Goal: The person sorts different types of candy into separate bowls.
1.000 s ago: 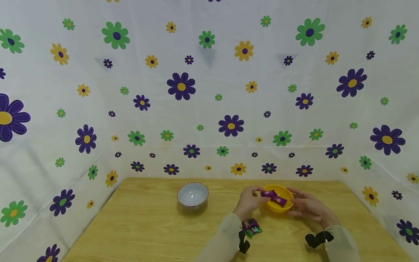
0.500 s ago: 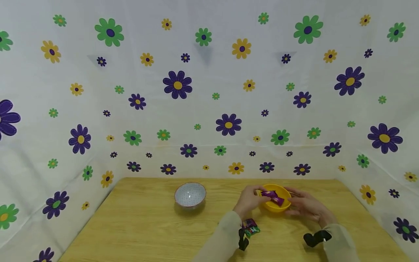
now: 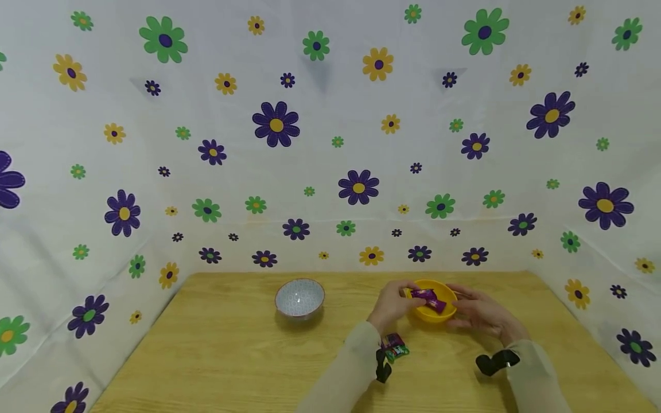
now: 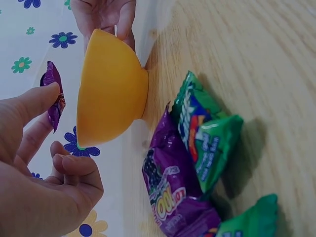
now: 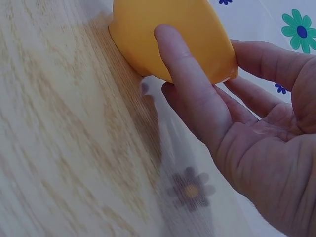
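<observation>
My left hand [image 3: 392, 304] pinches a purple candy packet [image 4: 53, 96] between thumb and fingers at the left rim of the yellow bowl [image 3: 436, 317]. Another purple packet [image 3: 437, 304] shows within the bowl's outline in the head view. On the bowl's right side, my right hand [image 3: 482, 312] holds the outer wall with spread, curved fingers; in the right wrist view one fingertip [image 5: 170, 39] lies against it. The bowl stands on the table. Beside my left wrist lie a purple packet [image 4: 177, 192] and green packets [image 4: 212, 148], partly hidden by the sleeve in the head view.
A grey patterned bowl [image 3: 300, 299] with a red rim stands left of my hands on the wooden table [image 3: 227, 355]. White sheeting [image 3: 330, 160] printed with flowers rises behind the table and at both sides.
The head view has shifted a little, moving the whole scene left and then up. Both hands keep nearly the same place at the yellow bowl, with the left still pinching the packet.
</observation>
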`<state>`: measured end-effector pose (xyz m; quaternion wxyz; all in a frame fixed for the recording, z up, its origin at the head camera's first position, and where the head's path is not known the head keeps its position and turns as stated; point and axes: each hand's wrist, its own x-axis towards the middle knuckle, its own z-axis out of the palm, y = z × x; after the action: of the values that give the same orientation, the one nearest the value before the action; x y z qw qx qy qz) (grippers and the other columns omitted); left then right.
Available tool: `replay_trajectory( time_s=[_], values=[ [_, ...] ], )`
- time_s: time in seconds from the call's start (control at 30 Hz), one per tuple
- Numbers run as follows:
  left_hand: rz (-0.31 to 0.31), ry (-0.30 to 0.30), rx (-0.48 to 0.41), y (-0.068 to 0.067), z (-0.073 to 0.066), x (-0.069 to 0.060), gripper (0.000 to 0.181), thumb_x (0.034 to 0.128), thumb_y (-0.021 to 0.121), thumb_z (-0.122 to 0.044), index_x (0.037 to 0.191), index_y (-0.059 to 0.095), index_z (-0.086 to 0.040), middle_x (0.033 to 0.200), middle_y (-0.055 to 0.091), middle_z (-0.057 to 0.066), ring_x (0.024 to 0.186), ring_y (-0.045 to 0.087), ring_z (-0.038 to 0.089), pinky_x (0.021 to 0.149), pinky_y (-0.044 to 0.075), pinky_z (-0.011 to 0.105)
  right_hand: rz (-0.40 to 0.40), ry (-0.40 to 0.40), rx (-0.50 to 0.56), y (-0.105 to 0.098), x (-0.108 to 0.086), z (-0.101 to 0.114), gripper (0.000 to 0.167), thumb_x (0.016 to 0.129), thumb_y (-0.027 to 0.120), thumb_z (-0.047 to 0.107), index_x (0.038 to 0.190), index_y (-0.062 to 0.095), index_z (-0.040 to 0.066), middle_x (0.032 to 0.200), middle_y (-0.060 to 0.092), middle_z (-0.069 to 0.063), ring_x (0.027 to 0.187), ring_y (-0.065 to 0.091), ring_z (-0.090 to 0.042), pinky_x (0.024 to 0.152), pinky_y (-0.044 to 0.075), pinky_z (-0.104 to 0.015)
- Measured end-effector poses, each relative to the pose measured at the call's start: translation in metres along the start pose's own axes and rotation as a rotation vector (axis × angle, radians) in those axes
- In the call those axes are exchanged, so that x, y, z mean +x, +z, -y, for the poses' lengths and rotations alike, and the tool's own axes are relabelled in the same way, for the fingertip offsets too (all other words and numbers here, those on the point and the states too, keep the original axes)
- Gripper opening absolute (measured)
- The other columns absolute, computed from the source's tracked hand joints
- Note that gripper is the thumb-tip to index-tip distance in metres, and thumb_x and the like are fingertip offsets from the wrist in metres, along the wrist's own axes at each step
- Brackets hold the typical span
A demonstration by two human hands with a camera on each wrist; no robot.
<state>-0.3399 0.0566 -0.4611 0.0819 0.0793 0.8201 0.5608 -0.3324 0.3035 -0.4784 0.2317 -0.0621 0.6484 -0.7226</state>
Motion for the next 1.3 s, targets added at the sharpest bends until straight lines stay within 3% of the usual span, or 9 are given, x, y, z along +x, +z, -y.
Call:
replay_trajectory(
  time_s=[0.2, 0.37, 0.5, 0.63, 0.8, 0.97, 1.1, 1.3],
  values=[
    [-0.001, -0.019, -0.007, 0.0, -0.002, 0.001, 0.017, 0.0838, 0.078, -0.025, 0.1, 0.073, -0.027, 0.089, 0.056, 0.0, 0.079, 0.05, 0.017, 0.063, 0.04, 0.027, 0.017, -0.005, 0.0, 0.001, -0.001, 0.003, 0.067, 0.103, 0.047, 0.009, 0.157, 0.007, 0.005, 0.159, 0.014, -0.028, 0.124, 0.056, -0.029, 0.098, 0.05, -0.047],
    [0.014, -0.016, -0.003, 0.003, -0.003, 0.0, 0.021, 0.0838, 0.078, -0.026, 0.104, 0.074, -0.024, 0.094, 0.058, -0.001, 0.082, 0.051, 0.017, 0.066, 0.042, 0.026, 0.009, -0.006, 0.023, 0.0, -0.003, 0.003, 0.068, 0.102, 0.048, 0.007, 0.157, 0.008, 0.004, 0.153, 0.03, -0.023, 0.122, 0.058, -0.028, 0.097, 0.05, -0.047],
    [0.04, -0.011, 0.003, 0.0, -0.001, -0.001, 0.026, 0.0848, 0.077, -0.029, 0.11, 0.074, -0.022, 0.106, 0.061, 0.002, 0.086, 0.051, 0.017, 0.07, 0.044, 0.027, -0.006, -0.005, 0.03, 0.0, -0.004, 0.002, 0.068, 0.102, 0.047, 0.007, 0.157, 0.008, 0.004, 0.156, 0.021, -0.028, 0.123, 0.057, -0.028, 0.097, 0.051, -0.047],
    [0.052, 0.036, 0.003, -0.011, 0.004, 0.001, 0.029, 0.087, 0.075, -0.028, 0.114, 0.072, -0.017, 0.104, 0.062, 0.002, 0.083, 0.051, 0.017, 0.069, 0.043, 0.027, -0.031, 0.003, 0.026, 0.001, -0.003, 0.0, 0.067, 0.102, 0.046, 0.006, 0.157, 0.007, 0.004, 0.16, 0.006, -0.03, 0.123, 0.056, -0.027, 0.097, 0.051, -0.046],
    [0.073, 0.07, 0.013, -0.032, 0.013, -0.001, 0.027, 0.0884, 0.073, -0.028, 0.112, 0.071, -0.013, 0.092, 0.059, 0.0, 0.077, 0.049, 0.016, 0.065, 0.042, 0.026, -0.025, 0.0, 0.003, 0.001, 0.0, 0.001, 0.067, 0.103, 0.046, 0.006, 0.157, 0.007, 0.004, 0.16, 0.006, -0.03, 0.123, 0.056, -0.027, 0.098, 0.05, -0.045],
    [0.094, 0.089, 0.055, -0.049, 0.02, -0.006, 0.025, 0.09, 0.071, -0.028, 0.11, 0.07, -0.012, 0.091, 0.06, 0.002, 0.075, 0.048, 0.016, 0.064, 0.042, 0.026, -0.016, -0.009, -0.006, 0.001, 0.001, 0.005, 0.066, 0.102, 0.045, 0.005, 0.157, 0.008, 0.004, 0.159, 0.007, -0.03, 0.122, 0.057, -0.028, 0.097, 0.051, -0.045],
    [0.132, 0.075, 0.05, -0.061, 0.029, -0.013, 0.026, 0.0896, 0.072, -0.024, 0.109, 0.071, -0.007, 0.102, 0.063, 0.004, 0.079, 0.051, 0.019, 0.069, 0.045, 0.03, -0.025, 0.001, -0.01, 0.002, 0.002, 0.007, 0.065, 0.102, 0.044, 0.004, 0.157, 0.009, 0.005, 0.159, 0.008, -0.03, 0.121, 0.058, -0.029, 0.097, 0.05, -0.046],
    [0.229, 0.0, 0.041, -0.072, 0.041, -0.02, 0.027, 0.0843, 0.077, -0.021, 0.107, 0.071, -0.007, 0.117, 0.061, 0.004, 0.092, 0.054, 0.023, 0.084, 0.047, 0.041, -0.021, 0.001, -0.015, 0.002, 0.0, 0.005, 0.066, 0.102, 0.046, 0.004, 0.157, 0.008, 0.004, 0.159, 0.008, -0.03, 0.123, 0.057, -0.03, 0.097, 0.05, -0.046]
  ],
)
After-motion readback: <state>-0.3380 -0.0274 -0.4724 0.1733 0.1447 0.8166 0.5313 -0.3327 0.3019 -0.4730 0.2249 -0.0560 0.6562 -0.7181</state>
